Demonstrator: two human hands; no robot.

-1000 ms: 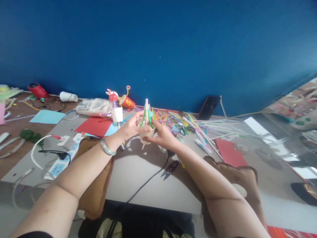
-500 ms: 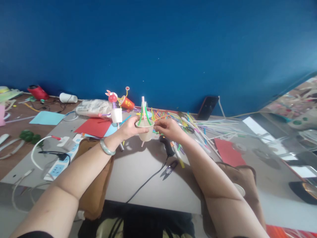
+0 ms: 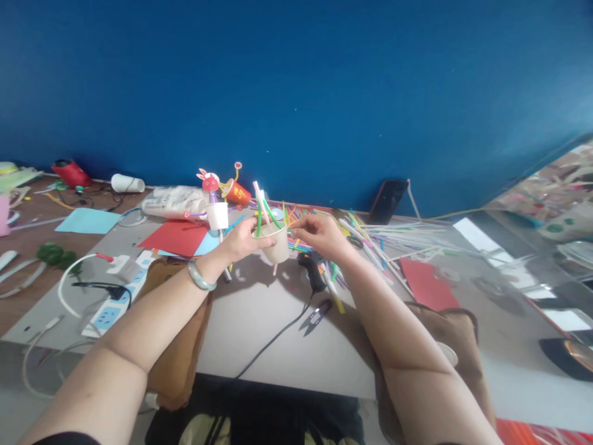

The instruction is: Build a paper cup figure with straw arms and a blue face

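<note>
"Left side?"
"From afar, I saw a white paper cup with a red rabbit-eared figure beside the left hand, which gripped a cream paper cup holding green and pink straws."
"Right hand?"
"Just beside that cup, fingers bunched; I couldn't tell whether they pinched anything."

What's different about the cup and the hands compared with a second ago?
The right hand has let go of the cup and moved slightly right. The cup has tipped, its pink straw now leaning left. The left hand still holds the cup; the rabbit-eared figure stayed put.
</note>
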